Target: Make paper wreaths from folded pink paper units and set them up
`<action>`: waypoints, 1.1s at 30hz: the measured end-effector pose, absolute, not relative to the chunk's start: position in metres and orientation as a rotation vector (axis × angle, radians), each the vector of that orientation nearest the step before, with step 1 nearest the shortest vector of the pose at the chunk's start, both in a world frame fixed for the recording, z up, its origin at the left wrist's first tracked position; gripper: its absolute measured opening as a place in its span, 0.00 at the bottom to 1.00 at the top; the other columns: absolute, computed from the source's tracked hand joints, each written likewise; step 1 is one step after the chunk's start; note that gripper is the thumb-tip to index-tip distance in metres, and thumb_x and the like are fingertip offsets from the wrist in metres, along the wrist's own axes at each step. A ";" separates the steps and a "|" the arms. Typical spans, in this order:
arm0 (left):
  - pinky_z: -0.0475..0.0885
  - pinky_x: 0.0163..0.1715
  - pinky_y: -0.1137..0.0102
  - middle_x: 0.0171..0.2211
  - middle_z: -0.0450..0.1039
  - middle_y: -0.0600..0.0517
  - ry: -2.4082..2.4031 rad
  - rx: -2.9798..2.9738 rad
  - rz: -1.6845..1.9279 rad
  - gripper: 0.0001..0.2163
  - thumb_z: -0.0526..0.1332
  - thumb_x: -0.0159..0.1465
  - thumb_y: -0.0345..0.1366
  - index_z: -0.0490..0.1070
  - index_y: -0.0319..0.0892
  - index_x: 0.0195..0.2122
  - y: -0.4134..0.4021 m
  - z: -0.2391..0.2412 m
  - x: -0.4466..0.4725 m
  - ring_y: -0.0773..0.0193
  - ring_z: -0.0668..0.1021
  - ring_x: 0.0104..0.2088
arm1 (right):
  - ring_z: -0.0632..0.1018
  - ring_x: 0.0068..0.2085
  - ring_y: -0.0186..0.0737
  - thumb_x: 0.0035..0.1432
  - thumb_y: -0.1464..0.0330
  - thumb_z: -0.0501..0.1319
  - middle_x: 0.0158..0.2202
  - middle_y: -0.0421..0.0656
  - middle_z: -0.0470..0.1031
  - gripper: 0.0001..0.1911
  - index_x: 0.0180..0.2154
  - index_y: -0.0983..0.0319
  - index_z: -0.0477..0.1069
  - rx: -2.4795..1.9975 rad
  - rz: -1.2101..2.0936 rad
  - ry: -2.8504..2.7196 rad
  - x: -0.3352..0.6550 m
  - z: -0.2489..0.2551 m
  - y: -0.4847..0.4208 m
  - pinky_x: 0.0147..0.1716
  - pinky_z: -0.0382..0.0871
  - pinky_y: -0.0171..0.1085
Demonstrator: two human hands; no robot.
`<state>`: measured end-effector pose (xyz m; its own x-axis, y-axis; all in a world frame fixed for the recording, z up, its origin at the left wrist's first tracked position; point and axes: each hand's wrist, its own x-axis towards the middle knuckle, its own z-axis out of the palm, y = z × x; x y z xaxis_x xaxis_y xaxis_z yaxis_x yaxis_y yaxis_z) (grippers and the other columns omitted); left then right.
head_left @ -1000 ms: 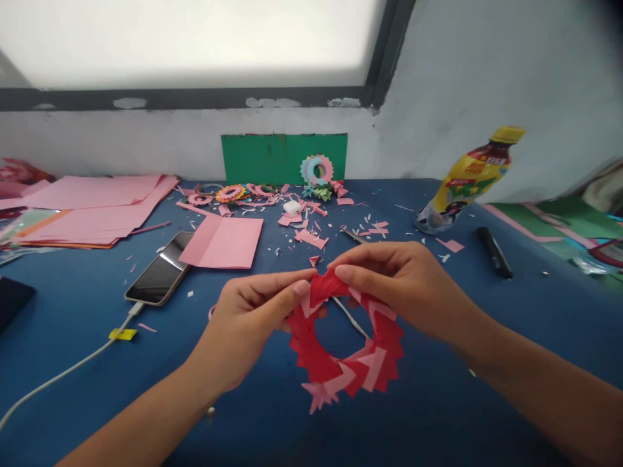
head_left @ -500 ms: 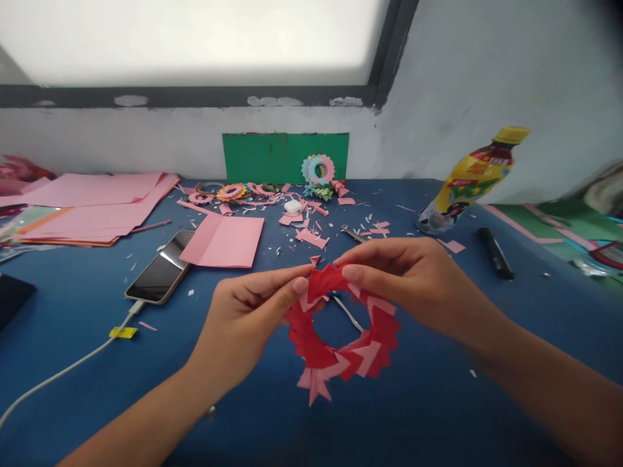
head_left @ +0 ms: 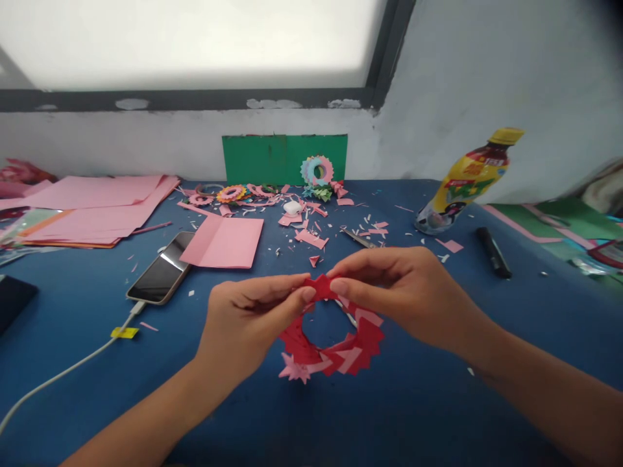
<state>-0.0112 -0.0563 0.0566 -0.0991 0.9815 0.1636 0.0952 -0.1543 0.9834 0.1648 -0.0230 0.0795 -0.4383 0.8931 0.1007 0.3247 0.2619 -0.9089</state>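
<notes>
Holds left forearm (head_left: 146,412) slanted from the lower left edge toward the middle, and right forearm (head_left: 545,383) from the lower right side toward the same place; has both bare. Pinches with left hand (head_left: 246,318), with left index finger (head_left: 277,283) almost straight and left thumb (head_left: 291,309) laid just below it, pointing to the right. Pinches equally with right hand (head_left: 411,292), with right thumb (head_left: 360,292) stretched to the left and right index finger (head_left: 372,259) arched above. Has both hands at nearly equal height, with thumb tips near each other but apart. Shows remaining fingers only partly, mostly hidden behind thumbs.
</notes>
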 end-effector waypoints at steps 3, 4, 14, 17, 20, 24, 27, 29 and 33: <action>0.74 0.21 0.81 0.22 0.78 0.56 1.291 1.318 1.349 0.03 0.66 0.50 0.30 0.79 0.45 0.26 -0.055 0.058 -0.012 0.67 0.79 0.23 | 0.75 0.25 0.32 0.49 0.64 0.64 0.25 0.39 0.76 0.08 0.31 0.61 0.75 -1.106 1.211 -1.879 0.164 0.079 -0.023 0.22 0.68 0.28; 0.74 0.21 0.81 0.22 0.78 0.56 1.277 1.304 1.334 0.03 0.67 0.50 0.31 0.79 0.45 0.27 -0.055 0.057 -0.012 0.67 0.79 0.23 | 0.75 0.25 0.32 0.49 0.64 0.64 0.25 0.39 0.76 0.08 0.31 0.61 0.75 -1.111 1.221 -1.862 0.165 0.078 -0.022 0.22 0.68 0.28; 0.74 0.22 0.78 0.25 0.79 0.53 1.235 1.176 1.366 0.08 0.68 0.49 0.35 0.78 0.43 0.32 -0.050 0.053 -0.015 0.67 0.78 0.24 | 0.77 0.31 0.33 0.47 0.62 0.65 0.31 0.39 0.78 0.11 0.35 0.57 0.76 -1.157 1.302 -1.739 0.171 0.080 -0.009 0.28 0.70 0.29; 0.75 0.25 0.77 0.29 0.80 0.53 1.305 1.187 1.351 0.08 0.69 0.48 0.35 0.79 0.45 0.31 -0.051 0.052 -0.015 0.67 0.79 0.26 | 0.77 0.29 0.34 0.47 0.62 0.66 0.29 0.38 0.78 0.10 0.34 0.57 0.77 -1.160 1.250 -1.782 0.171 0.078 -0.011 0.26 0.69 0.29; 0.75 0.27 0.76 0.30 0.80 0.54 1.353 1.203 1.343 0.08 0.69 0.47 0.35 0.79 0.46 0.31 -0.052 0.052 -0.014 0.66 0.79 0.26 | 0.76 0.29 0.35 0.47 0.61 0.65 0.28 0.39 0.78 0.11 0.33 0.58 0.78 -1.151 1.219 -1.816 0.170 0.077 -0.012 0.26 0.69 0.31; 0.76 0.28 0.74 0.28 0.80 0.53 1.363 1.208 1.308 0.08 0.69 0.47 0.33 0.79 0.45 0.30 -0.050 0.053 -0.013 0.64 0.79 0.26 | 0.76 0.27 0.36 0.47 0.59 0.64 0.27 0.41 0.78 0.13 0.34 0.60 0.78 -1.170 1.191 -1.856 0.169 0.075 -0.013 0.24 0.68 0.32; 0.74 0.25 0.75 0.25 0.79 0.53 1.239 1.203 1.221 0.09 0.69 0.47 0.32 0.78 0.43 0.31 -0.049 0.053 -0.011 0.66 0.78 0.24 | 0.76 0.28 0.36 0.49 0.60 0.63 0.28 0.41 0.78 0.12 0.34 0.60 0.77 -1.147 1.168 -1.915 0.168 0.073 -0.013 0.25 0.68 0.32; 0.74 0.24 0.76 0.23 0.78 0.53 1.159 1.193 1.184 0.08 0.69 0.48 0.32 0.77 0.41 0.30 -0.048 0.052 -0.011 0.66 0.78 0.24 | 0.76 0.31 0.36 0.51 0.61 0.62 0.30 0.41 0.78 0.12 0.35 0.60 0.76 -1.114 1.157 -1.931 0.168 0.071 -0.013 0.27 0.69 0.32; 0.73 0.23 0.78 0.23 0.76 0.55 1.095 1.044 1.332 0.07 0.67 0.51 0.32 0.71 0.41 0.31 -0.044 0.049 -0.013 0.67 0.79 0.25 | 0.76 0.33 0.36 0.50 0.61 0.63 0.34 0.41 0.76 0.18 0.43 0.60 0.71 -1.056 1.330 -1.827 0.168 0.067 -0.008 0.30 0.69 0.33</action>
